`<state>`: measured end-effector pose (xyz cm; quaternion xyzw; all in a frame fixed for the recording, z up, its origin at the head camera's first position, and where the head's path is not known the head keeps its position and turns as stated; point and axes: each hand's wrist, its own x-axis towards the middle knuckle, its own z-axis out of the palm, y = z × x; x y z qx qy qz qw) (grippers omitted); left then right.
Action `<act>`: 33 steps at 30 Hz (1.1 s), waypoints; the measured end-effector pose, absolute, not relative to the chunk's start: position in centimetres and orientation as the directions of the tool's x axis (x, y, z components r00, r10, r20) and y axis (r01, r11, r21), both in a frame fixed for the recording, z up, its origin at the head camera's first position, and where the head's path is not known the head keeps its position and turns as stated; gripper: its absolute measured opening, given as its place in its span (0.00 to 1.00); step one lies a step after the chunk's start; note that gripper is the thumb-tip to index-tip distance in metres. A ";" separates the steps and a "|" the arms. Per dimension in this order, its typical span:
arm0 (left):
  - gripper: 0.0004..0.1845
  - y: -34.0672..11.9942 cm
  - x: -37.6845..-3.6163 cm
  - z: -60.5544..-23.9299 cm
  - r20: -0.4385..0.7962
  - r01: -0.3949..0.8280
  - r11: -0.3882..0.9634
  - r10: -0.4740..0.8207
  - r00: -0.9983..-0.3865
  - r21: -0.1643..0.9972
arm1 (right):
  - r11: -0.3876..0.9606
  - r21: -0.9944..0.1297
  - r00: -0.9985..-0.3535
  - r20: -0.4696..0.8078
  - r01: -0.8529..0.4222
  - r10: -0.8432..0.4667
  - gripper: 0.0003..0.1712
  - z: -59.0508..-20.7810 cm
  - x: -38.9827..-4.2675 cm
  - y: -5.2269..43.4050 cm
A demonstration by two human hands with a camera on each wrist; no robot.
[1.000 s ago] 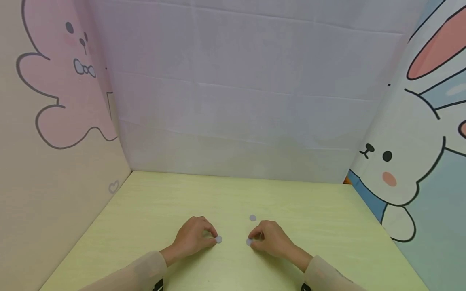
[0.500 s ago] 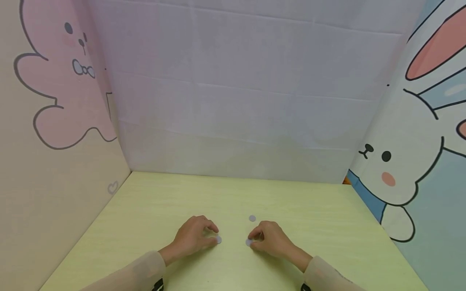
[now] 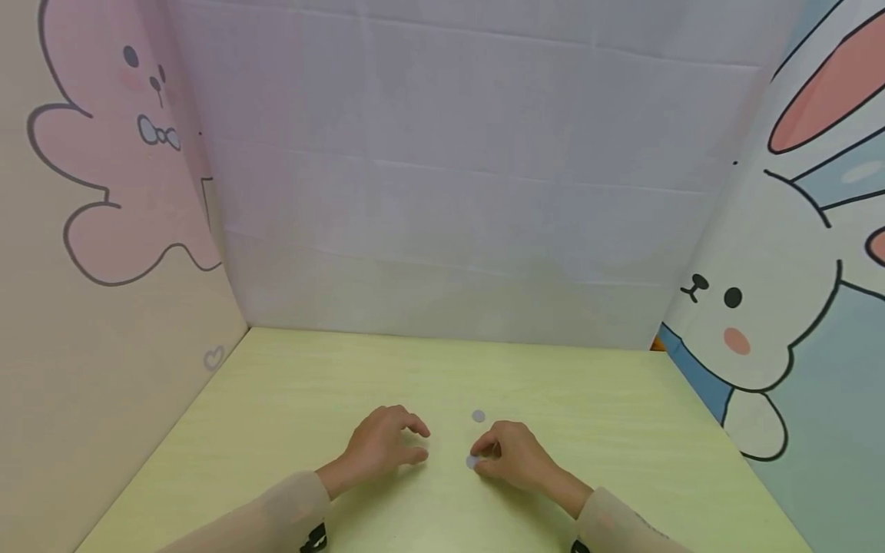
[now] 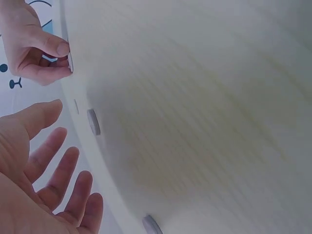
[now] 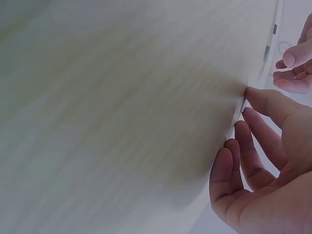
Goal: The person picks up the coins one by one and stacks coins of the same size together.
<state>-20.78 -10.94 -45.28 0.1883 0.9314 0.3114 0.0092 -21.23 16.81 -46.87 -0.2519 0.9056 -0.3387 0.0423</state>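
My left hand (image 3: 380, 444) hovers over the table, thumb and fingers apart with nothing between them. In the left wrist view a thick grey disc (image 4: 93, 122) lies on the table just past its fingertips, and another grey disc (image 4: 152, 225) lies farther down; the head view has both hidden behind this hand. My right hand (image 3: 515, 457) pinches a small pale grey disc (image 3: 473, 461) between thumb and forefinger, right at the tabletop. Its other fingers are bent against the table in the right wrist view. Beyond it lies a further grey disc (image 3: 478, 415).
The pale yellow-green table (image 3: 332, 369) reaches back to a white cloth wall (image 3: 442, 192). A side panel with a pink cartoon animal (image 3: 131, 184) bounds the left, and one with a white rabbit (image 3: 767, 307) the right.
My left hand has let go of its disc, spread its fingers and shifted to the right and slightly away. My right hand stays in place with its disc.
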 end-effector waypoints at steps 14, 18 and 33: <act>0.11 -8.3 -20.5 -45.2 0.121 0.401 0.730 0.406 -0.906 0.553 | 0.650 -0.631 -0.872 0.090 -0.423 -0.480 0.07 -46.8 -21.3 16.8; 0.11 -7.4 -20.5 -45.3 0.127 0.415 0.737 0.415 -0.901 0.533 | 0.641 -0.635 -0.867 0.097 -0.432 -0.489 0.07 -46.8 -21.3 16.8; 0.12 -5.4 -20.5 -46.1 0.109 0.405 0.769 0.407 -0.907 0.496 | 0.648 -0.626 -0.874 0.119 -0.434 -0.470 0.08 -47.0 -21.3 17.0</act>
